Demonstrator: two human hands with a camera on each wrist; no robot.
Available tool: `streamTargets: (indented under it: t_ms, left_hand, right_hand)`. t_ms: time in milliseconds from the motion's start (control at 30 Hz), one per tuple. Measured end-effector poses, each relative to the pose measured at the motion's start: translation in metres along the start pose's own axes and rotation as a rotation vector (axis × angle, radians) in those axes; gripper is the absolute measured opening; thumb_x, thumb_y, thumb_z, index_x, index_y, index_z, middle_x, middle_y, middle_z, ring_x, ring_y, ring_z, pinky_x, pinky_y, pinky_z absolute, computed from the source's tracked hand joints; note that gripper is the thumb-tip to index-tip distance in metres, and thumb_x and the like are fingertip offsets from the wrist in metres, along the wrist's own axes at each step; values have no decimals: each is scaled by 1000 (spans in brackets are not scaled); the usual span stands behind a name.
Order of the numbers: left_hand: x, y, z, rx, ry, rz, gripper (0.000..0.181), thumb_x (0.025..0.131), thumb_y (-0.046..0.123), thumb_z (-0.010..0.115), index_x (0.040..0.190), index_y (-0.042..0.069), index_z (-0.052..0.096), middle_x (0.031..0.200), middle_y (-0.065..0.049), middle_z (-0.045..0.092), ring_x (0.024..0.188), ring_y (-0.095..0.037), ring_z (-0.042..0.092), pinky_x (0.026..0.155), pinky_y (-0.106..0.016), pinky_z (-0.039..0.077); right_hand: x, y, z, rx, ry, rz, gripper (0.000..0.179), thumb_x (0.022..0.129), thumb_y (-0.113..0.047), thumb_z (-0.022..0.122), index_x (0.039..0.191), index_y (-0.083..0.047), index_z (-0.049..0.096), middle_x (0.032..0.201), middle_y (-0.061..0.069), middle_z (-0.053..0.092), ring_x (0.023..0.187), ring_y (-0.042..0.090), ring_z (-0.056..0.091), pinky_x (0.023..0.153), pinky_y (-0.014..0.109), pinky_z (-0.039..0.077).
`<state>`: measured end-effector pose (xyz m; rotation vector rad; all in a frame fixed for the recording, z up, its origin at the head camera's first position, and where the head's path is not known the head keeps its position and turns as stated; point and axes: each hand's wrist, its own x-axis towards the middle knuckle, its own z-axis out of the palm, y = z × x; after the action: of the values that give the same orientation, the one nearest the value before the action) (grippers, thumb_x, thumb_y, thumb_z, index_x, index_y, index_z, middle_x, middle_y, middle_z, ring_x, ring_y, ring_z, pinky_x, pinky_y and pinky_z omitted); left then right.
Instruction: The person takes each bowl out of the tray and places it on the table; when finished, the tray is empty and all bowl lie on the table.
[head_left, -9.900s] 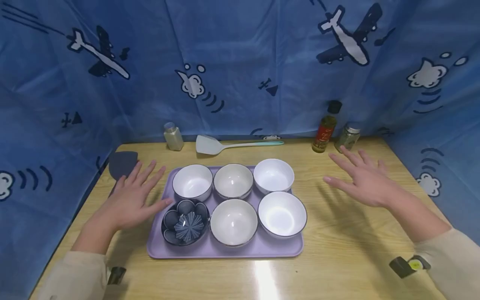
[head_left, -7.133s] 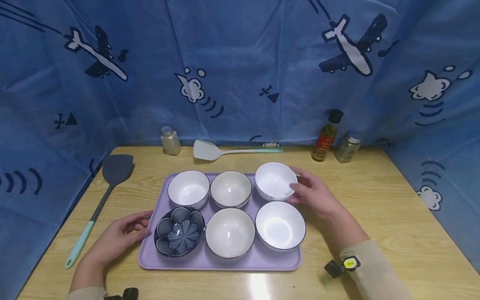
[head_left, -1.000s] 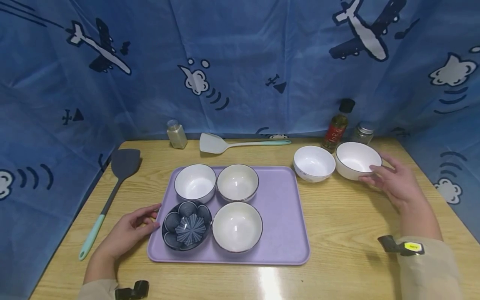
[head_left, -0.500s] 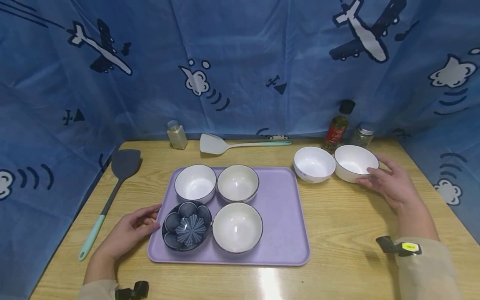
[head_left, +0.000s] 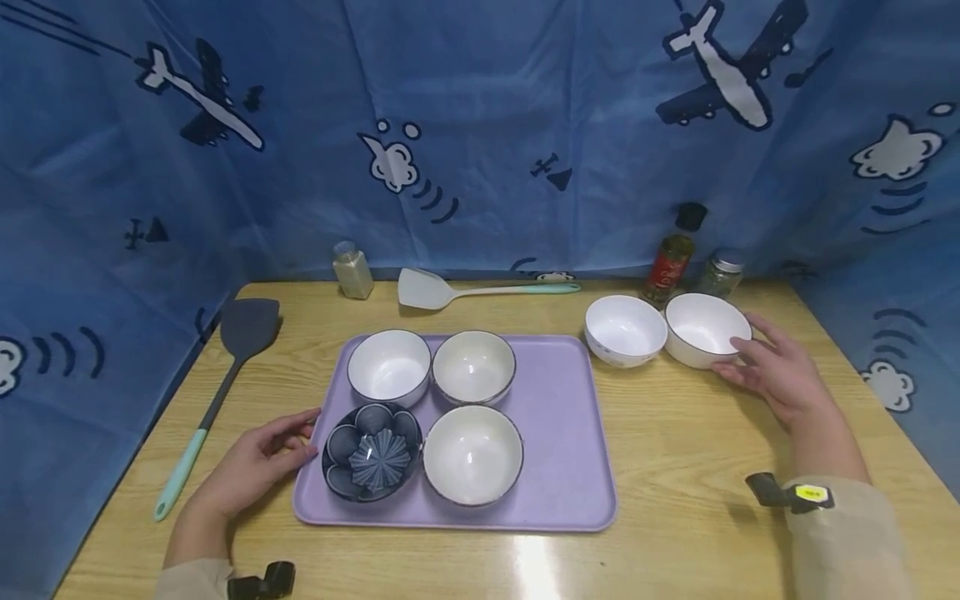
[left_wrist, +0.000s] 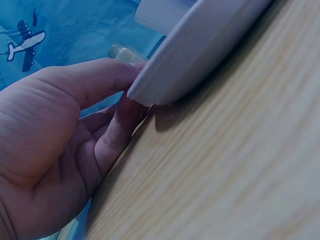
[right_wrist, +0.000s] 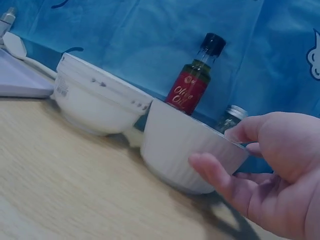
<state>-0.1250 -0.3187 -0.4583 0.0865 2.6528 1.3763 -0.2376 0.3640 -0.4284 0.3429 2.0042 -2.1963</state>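
Observation:
My left hand [head_left: 255, 467] pinches the left edge of the lilac tray [head_left: 566, 450]; the left wrist view shows thumb and fingers about the tray's rim [left_wrist: 165, 70]. On the tray stand a dark blue flower-patterned bowl [head_left: 371, 454], a white bowl [head_left: 389, 367] and two cream bowls, one at the back [head_left: 474, 367] and one in front [head_left: 472, 456]. To the right, my right hand [head_left: 783, 375] grips a white dark-rimmed bowl [head_left: 697, 333] at its right side. In the right wrist view this ribbed bowl [right_wrist: 182, 150] sits beside a white patterned bowl [head_left: 625, 331].
Behind the two right bowls stand an olive oil bottle [head_left: 669, 262] and a lidded glass jar [head_left: 722, 273]. A pale spatula [head_left: 427, 289] and a shaker [head_left: 352, 271] lie and stand at the back. Far left lies a dark spatula [head_left: 247, 329]. Blue cloth [head_left: 480, 125] encloses the table.
Since the earliest frames, two bowls have left the tray's right side for the table, and my left hand has come to the tray's edge. Lately the gripped bowl has shifted slightly nearer and left.

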Motion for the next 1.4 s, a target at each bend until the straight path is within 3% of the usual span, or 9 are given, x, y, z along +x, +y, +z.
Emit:
streamTargets:
  t_ms: [167,433,700,900,1100,1400]
  left_hand:
    - [0,-1,-3,12,4,15,56,94,30,70,145,12,52,117,-11,63,92,-7,60,81,-18,48]
    - [3,-2,0,20,1,10,56,94,30,70,144,12,53,117,-11,63,92,-8,60,81,-19,48]
    - [5,-2,0,4,0,11,56,94,29,71,144,12,54,116,-11,64,92,-9,60,82,-19,48]
    - [5,-2,0,3,-2,-2,56,94,30,71,144,14,53,116,-10,63,93,-11,60,82,-20,48]
    - [5,-4,1,-19,-4,-3,56,94,28,71,144,13,53,116,-11,62,92,-11,60,81,-20,49]
    - [1,-4,-1,-14,6,-15,56,94,28,71,144,11,53,116,-11,62,92,-12,59,80,-20,49]
  right_hand:
    - [-3,-4,1,-119,43,-8,87,97,-35,64,162,-23,7,163,30,3,72,10,73,68,26,59]
    - [-14,-15,3,-109,52,-33,87,98,-31,64,162,-19,7,166,21,-7,74,4,71,67,23,58]
    - [-19,-23,13,-161,81,-92,89,96,-28,67,162,-13,8,169,9,-6,72,-1,69,66,22,58]
    - [-24,-28,36,-188,-29,-198,83,99,-19,62,160,-3,9,167,20,-4,72,3,71,65,20,57]
    - [-28,-32,65,-222,-180,-190,77,100,-19,61,159,-3,14,162,31,3,80,7,73,71,21,58]
    - [-37,-39,112,-338,-286,-220,69,101,-23,60,158,-6,25,158,30,22,85,11,74,76,24,58]
